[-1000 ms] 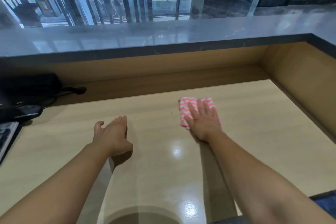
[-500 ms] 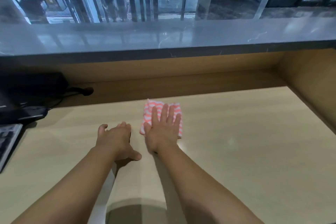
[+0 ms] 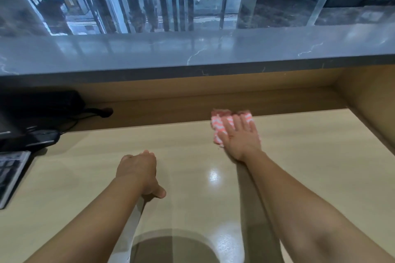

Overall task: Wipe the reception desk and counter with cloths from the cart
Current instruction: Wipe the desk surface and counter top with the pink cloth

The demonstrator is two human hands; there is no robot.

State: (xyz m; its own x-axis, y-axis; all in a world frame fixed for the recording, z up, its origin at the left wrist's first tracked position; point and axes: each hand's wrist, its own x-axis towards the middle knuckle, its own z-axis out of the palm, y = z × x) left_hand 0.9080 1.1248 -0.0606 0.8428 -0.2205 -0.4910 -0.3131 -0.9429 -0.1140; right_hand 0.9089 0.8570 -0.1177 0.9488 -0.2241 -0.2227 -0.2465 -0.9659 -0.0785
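A folded pink-and-white striped cloth lies at the back of the light wooden desk, its far edge against the wooden back wall. My right hand presses flat on the cloth with the fingers spread, covering most of it. My left hand rests on the desk nearer to me and to the left, fingers loosely curled, nothing in it. Above the back wall runs the raised grey stone counter.
At the left stand a black device with cables, a small dark object and a keyboard at the desk's edge. A wooden side wall closes the desk on the right. Beyond the counter is a glossy lobby floor.
My right hand has slid the cloth from the middle of the desk to the right and away from me, up to the back wall. The left hand has stayed in place.
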